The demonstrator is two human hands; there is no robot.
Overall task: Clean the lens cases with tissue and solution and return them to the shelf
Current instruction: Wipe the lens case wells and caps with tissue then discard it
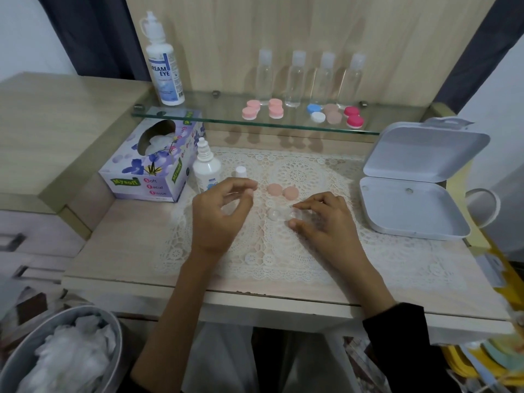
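**Clear lens case at frame centre, two peach caps beside it**

Lower left: round bin (17,361) holding crumpled white tissue.

Left of centre: tissue box (150,168), floral print, front reads "Mysoft" and "Soft Facial Tissue". It sits on the table (119,251), partly under the glass shelf (215,121).

Upper left, on the shelf: large solution bottle (164,72), label legible as "REAM EYE"; the smaller print is unreadable.

Just right of the box: small white dropper bottle (206,165), label too blurred to read. A loose white cap (240,171) stands beside it.

Left grip (221,211): raised above the lace mat (283,251), fingers curled, thumb near the fingertips. Cannot tell whether it grasps anything.

Centre: two peach caps (282,192) on the mat. Just below them lies the clear lens case (279,215).

Right grip (323,222): palm down, thumb and fingertips pinching the case's right end.

Shelf, centre to right: pink, blue-and-white, peach and magenta lens cases (276,110) in front of four clear bottles (295,80).

Right: white hinged box (411,205), lid open.
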